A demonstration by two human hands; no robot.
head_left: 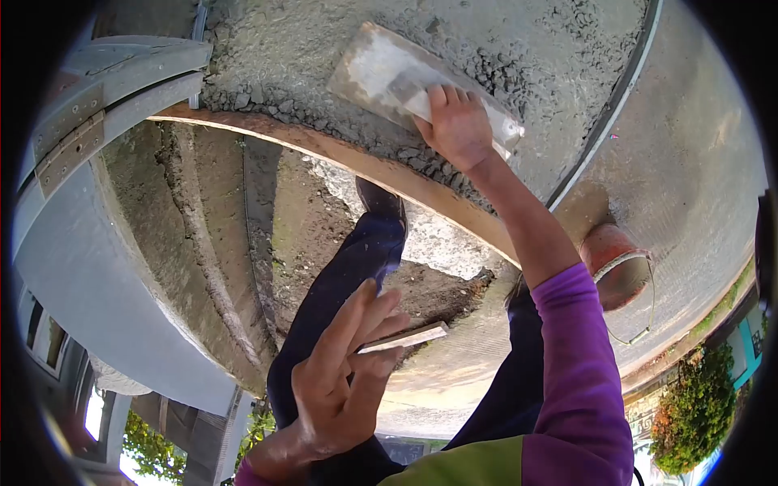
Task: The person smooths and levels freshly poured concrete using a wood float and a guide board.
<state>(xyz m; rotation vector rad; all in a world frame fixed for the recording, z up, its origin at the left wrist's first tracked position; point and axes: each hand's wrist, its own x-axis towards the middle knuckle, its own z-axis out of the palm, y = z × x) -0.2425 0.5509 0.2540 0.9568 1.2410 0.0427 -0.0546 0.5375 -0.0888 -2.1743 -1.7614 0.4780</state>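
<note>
My right hand (460, 125) grips a finishing trowel (369, 69), a long flat blade smeared with grey cement. The blade lies flat against the wet concrete (275, 49), with rough, crumbly clumps beside it. Lower down, my left hand (340, 373) is raised in front of my leg, fingers stretched out and thumb apart. A thin wooden strip (421, 334) shows between its thumb and fingers in this view, its far end sticking out to the right. Below the trowel, a curved-looking wooden form board (324, 154) borders the concrete.
A straight metal edge (608, 113) bounds the concrete on the right. Beyond it, a reddish bucket (604, 251) with a wire handle lies tilted on the paved ground (697, 162). Hinged metal framing (73, 142) stands at left. My shoe (379, 198) is beside the form board, over broken ground.
</note>
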